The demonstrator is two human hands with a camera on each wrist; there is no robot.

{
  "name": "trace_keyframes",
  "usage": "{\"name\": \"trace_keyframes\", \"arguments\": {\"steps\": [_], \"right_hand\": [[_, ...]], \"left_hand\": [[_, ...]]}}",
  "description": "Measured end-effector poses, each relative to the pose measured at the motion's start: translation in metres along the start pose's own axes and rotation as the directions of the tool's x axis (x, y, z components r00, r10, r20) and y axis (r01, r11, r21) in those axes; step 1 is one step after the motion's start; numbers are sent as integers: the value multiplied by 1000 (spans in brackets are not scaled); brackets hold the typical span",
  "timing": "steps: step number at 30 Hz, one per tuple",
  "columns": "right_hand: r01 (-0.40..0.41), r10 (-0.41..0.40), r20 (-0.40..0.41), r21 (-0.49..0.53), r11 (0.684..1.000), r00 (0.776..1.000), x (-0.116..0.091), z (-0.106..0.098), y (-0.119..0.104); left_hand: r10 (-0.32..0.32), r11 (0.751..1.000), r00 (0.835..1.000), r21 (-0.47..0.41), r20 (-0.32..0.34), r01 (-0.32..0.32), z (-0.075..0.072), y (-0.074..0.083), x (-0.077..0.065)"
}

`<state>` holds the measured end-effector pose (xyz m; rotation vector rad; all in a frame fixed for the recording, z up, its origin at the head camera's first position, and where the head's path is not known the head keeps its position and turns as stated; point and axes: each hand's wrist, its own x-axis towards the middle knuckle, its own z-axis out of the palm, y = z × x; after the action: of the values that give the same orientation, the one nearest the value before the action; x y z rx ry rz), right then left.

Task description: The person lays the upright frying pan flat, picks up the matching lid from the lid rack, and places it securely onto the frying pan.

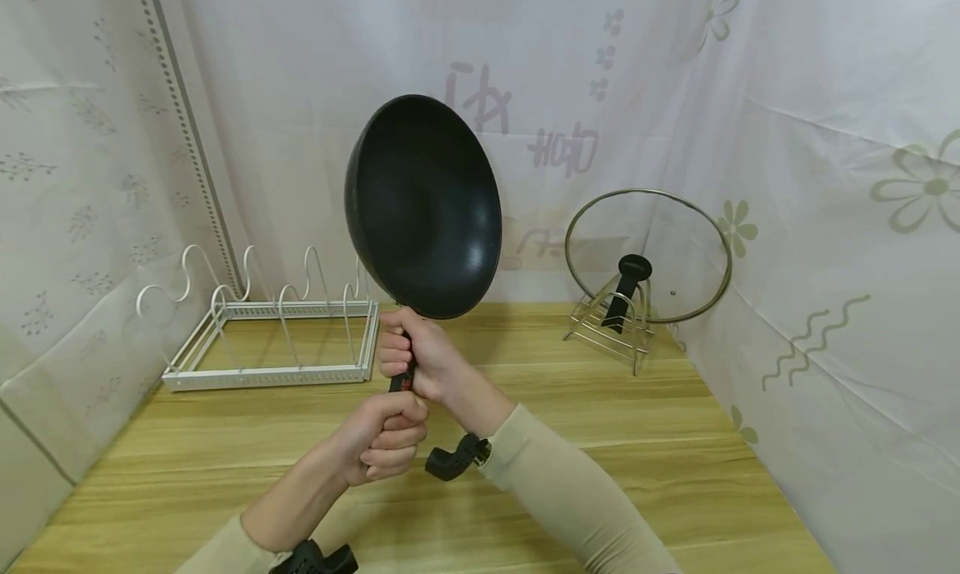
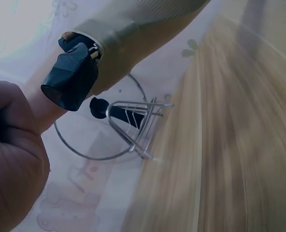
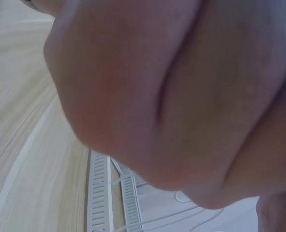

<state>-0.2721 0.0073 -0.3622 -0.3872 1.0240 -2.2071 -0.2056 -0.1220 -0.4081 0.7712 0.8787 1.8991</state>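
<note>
A black wok [image 1: 427, 207] is held up over the table, its dark inside facing me and its handle [image 1: 402, 380] pointing down. Close under the pan, my right hand [image 1: 420, 353] grips the upper part of that handle with curled fingers. My left hand [image 1: 386, 436] is wrapped round the handle's lower end, just below the right hand, and hides that end. In the left wrist view the left hand [image 2: 14, 154] fills the left edge. Curled fingers of the right hand [image 3: 147, 96] cover most of the right wrist view.
A white rack [image 1: 270, 377] with curved wire dividers stands at the back left. At the back right, a glass lid [image 1: 686, 257] with a black knob leans upright in a small wire stand [image 1: 633, 341]. Patterned curtains [image 1: 825, 224] enclose the wooden table [image 1: 600, 424].
</note>
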Motion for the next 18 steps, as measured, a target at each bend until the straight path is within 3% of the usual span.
{"name": "trace_keyframes", "arguments": {"steps": [7,18], "right_hand": [[-20,14,56,98,995,998,-4,-3,-5],[-89,45,169,262,961,985,-8,-11,-11]], "left_hand": [[-18,989,989,-145,148,40,-2,1,8],[-27,953,935,-272,354,131,-7,1,22]]}}
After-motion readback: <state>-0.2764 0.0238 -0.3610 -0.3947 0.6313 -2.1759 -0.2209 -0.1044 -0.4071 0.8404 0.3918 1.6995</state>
